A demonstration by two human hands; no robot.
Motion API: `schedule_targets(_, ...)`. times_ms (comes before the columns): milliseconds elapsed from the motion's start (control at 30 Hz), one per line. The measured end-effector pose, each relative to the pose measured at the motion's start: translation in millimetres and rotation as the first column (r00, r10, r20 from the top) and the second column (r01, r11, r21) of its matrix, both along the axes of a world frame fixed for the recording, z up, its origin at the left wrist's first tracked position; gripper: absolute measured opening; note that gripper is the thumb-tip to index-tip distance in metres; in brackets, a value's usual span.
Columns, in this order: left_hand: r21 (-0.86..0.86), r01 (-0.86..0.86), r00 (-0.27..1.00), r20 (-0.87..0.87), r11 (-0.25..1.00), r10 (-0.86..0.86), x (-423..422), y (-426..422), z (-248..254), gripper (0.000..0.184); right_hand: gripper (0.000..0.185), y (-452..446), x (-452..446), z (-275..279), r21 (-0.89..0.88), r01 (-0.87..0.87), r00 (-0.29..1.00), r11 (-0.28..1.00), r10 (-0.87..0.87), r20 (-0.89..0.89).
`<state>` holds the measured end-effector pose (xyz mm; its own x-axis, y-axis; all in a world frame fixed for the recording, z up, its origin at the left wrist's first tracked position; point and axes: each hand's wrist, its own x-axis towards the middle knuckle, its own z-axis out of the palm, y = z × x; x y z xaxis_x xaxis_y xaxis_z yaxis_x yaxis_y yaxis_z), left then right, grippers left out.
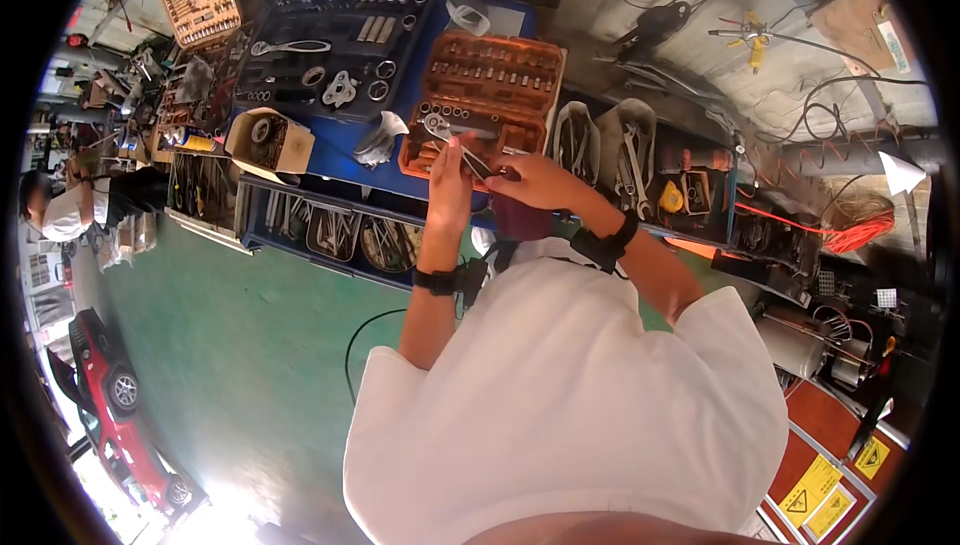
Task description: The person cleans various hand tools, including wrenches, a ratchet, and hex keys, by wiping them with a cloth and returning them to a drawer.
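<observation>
A ratchet wrench (438, 126) with a round silver head and a dark handle slants over the front of an orange socket case (545, 85). My left hand (450, 185) is closed around it just below the head, thumb upward. My right hand (535, 182) grips the handle's lower end, fingers pinched. Part of the handle is hidden by my fingers. The orange case lies open, with rows of small sockets in its lid and larger sockets along its lower half, just beyond my hands.
A dark tool case (345, 30) lies open left of the orange one. A cardboard box (268, 143) stands at the bench edge. Open drawers (330, 235) hold wrenches; right are metal trays (628, 155). Another person (65, 207) is far left, near a red car (115, 415).
</observation>
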<state>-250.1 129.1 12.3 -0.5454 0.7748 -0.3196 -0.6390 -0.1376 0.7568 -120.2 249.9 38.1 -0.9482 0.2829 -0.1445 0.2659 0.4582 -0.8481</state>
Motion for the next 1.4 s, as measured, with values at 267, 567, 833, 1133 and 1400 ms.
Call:
schedule_targets(267, -0.253, 0.02, 0.952, -0.289, 0.967, -0.096, -18, 5, -15, 0.029, 0.029, 12, -9, 20, 0.266, -0.032, 0.996, 0.963, 0.008, 0.092)
schedule_targets(567, -0.491, 0.049, 0.881, -0.389, 0.87, -0.269, -47, -18, -36, 0.033, 0.018, 7, -28, 11, 0.66, -0.119, 0.992, 0.742, 0.112, 0.053)
schedule_targets(833, -0.608, -0.038, 0.846, -0.442, 0.793, -0.298, -54, -22, -31, 0.037, 0.015, 12, -44, 6, 0.707, -0.194, 0.98, 0.68, 0.159, 0.117)
schedule_targets(1133, -0.521, -0.292, 0.714, -0.677, 0.802, -0.179, -50, -26, -27, 0.037, 0.02, 4, -54, 7, 0.689, -0.201, 0.976, 0.697, 0.08, 0.204)
schedule_targets(1400, -0.373, -0.28, 0.628, -0.768, 0.885, -0.125, -43, -59, -13, 0.019, 0.026, -11, -35, 16, 0.667, 0.023, 0.992, 0.745, -0.098, 0.075)
